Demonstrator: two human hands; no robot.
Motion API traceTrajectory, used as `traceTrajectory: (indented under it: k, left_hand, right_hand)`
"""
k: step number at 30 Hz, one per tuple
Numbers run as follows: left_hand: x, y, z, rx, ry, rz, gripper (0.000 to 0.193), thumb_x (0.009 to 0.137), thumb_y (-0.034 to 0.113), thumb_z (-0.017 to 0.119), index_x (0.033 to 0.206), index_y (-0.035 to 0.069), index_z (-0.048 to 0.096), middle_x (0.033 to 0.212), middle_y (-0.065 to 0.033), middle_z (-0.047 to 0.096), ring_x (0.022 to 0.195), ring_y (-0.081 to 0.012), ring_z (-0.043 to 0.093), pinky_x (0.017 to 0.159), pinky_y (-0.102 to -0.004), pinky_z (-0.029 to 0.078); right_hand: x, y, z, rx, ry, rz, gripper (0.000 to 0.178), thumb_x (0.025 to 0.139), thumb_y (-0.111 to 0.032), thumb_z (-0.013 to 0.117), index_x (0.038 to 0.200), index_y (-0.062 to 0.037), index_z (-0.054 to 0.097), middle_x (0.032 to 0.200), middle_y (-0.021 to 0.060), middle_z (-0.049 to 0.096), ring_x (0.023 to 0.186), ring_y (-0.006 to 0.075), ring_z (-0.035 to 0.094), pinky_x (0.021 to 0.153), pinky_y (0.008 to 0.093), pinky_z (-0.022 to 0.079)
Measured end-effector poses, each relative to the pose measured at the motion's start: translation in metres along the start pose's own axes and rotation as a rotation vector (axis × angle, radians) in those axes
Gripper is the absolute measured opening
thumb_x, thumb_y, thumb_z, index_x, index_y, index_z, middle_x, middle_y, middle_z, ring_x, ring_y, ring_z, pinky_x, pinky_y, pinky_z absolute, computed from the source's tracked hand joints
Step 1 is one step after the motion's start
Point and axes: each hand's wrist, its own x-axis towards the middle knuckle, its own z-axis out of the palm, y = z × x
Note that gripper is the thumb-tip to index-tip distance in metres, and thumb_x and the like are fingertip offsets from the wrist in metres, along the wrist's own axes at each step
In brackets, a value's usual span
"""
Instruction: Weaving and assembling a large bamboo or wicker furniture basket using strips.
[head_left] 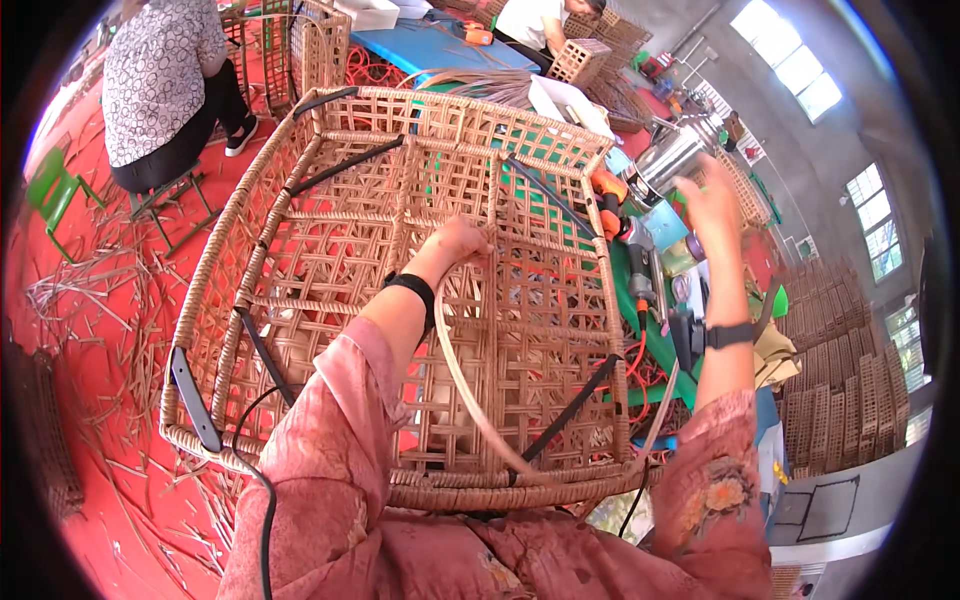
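Head view: a large open-lattice wicker basket frame (400,290) lies tilted across the person's lap, its woven rim toward the body. The left hand (458,240) reaches inside, grip closed on a pale cane strip (470,385) that curves down toward the near rim. The right hand (712,200) is raised over the green table (650,345), fingers loosely apart, holding nothing visible. The step in hand appears to be threading the strip through the lattice; the next move likely calls for pulling it taut. The basket itself holds nothing; tools lie on the table beside it.
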Motion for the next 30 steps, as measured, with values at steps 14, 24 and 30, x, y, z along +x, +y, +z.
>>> traceTrajectory:
  k: [14, 24, 30]
  left_hand:
    - [-0.007, -0.006, 0.013, -0.159, 0.068, -0.055, 0.013, 0.068, -0.012, 0.066, 0.079, -0.007, 0.063, 0.073, -0.013, 0.063, 0.067, -0.0253, 0.064, 0.056, -0.0362, 0.055]
    - [0.031, -0.013, 0.004, -0.066, 0.1, -0.156, 0.008, 0.066, -0.011, 0.065, 0.072, -0.005, 0.063, 0.069, -0.0133, 0.064, 0.063, -0.0223, 0.065, 0.053, -0.0352, 0.053]
    - [0.033, -0.014, 0.0, 0.103, -0.01, -0.117, 0.006, 0.07, -0.007, 0.065, 0.076, -0.005, 0.065, 0.067, -0.0143, 0.063, 0.064, -0.0254, 0.065, 0.054, -0.0356, 0.054]
  right_hand:
    - [-0.17, -0.233, -0.055, 0.723, -1.542, -0.567, 0.037, 0.089, -0.024, 0.055, 0.111, 0.0057, 0.054, 0.104, 0.0238, 0.059, 0.1, 0.0392, 0.057, 0.087, 0.0436, 0.046]
    - [-0.204, -0.214, -0.007, 0.58, -1.478, -0.347, 0.049, 0.084, -0.035, 0.06, 0.109, 0.0075, 0.057, 0.121, 0.029, 0.05, 0.115, 0.0389, 0.049, 0.097, 0.043, 0.04]
    - [-0.141, -0.166, 0.011, 0.053, -0.776, -0.572, 0.038, 0.075, -0.021, 0.066, 0.1, 0.0054, 0.055, 0.132, 0.0205, 0.043, 0.117, 0.0344, 0.047, 0.097, 0.0435, 0.041]
